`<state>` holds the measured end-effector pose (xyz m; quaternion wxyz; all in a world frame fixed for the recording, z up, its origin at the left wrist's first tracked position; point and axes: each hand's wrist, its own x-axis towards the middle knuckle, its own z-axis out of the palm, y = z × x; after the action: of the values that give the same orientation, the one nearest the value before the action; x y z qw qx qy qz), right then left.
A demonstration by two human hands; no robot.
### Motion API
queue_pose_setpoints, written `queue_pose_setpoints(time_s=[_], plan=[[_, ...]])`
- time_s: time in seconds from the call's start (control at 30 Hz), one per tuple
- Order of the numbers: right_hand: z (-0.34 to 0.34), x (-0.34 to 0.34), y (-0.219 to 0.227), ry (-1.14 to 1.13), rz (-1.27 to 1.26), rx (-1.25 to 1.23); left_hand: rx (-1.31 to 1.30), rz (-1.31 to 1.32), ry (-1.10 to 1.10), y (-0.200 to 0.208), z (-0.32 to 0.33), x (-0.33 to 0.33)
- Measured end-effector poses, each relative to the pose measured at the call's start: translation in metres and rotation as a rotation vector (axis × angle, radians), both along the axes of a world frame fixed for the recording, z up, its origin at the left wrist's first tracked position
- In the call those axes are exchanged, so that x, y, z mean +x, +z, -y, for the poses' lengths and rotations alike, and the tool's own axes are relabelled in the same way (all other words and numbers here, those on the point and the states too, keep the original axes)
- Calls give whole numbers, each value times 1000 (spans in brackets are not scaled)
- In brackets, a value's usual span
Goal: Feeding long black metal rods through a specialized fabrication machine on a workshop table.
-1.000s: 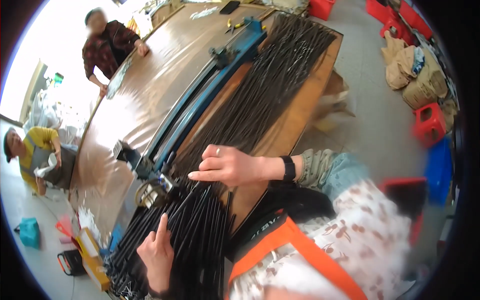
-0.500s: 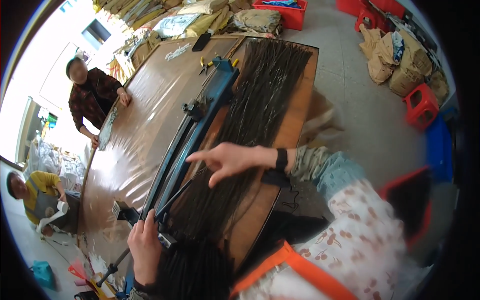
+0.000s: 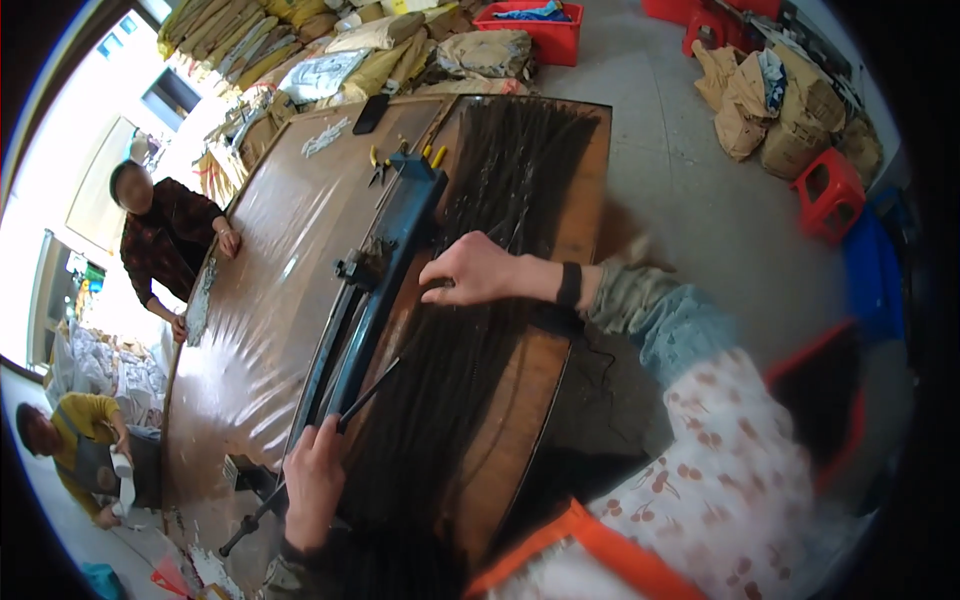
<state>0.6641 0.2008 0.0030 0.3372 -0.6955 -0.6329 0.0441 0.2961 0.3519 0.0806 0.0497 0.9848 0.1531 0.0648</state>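
A long blue metal rail device (image 3: 380,290) lies along the table, with a dark clamp-like carriage (image 3: 365,265) on it. My left hand (image 3: 315,480) is closed at the device's near end, around a thin dark rod (image 3: 370,390) that slants up past the fingers. My right hand (image 3: 475,270) hovers over a wide bundle of long dark strands (image 3: 510,170), right of the rail. Its fingers curl inward with the thumb close to them; whatever may be between them is too small to make out.
Yellow-handled pliers (image 3: 377,165) and a black phone (image 3: 371,114) lie on the plastic-covered table (image 3: 290,220). Two people are at the left, one touching the table edge, one holding a white object (image 3: 123,480). Sacks (image 3: 380,60), a red crate (image 3: 540,35) and a red stool (image 3: 830,195) stand beyond.
My right hand has moved off the rail, rightward and farther over the strands, and its extended index finger has curled in. My left hand stays at the near end. The view has shifted slightly.
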Motion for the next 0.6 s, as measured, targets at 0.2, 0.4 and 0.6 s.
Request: queue_pose_setpoints(time_s=[0.2,0.4,0.6], plan=[[-6,24,-14,-107,83,411,20,76,31,-2,0,16],[4,49,-23,-130,293,557,-34,75,31,-4,-5,13],[3,41,-6,-60,356,644,-17,-10,54,-8,-2,2]])
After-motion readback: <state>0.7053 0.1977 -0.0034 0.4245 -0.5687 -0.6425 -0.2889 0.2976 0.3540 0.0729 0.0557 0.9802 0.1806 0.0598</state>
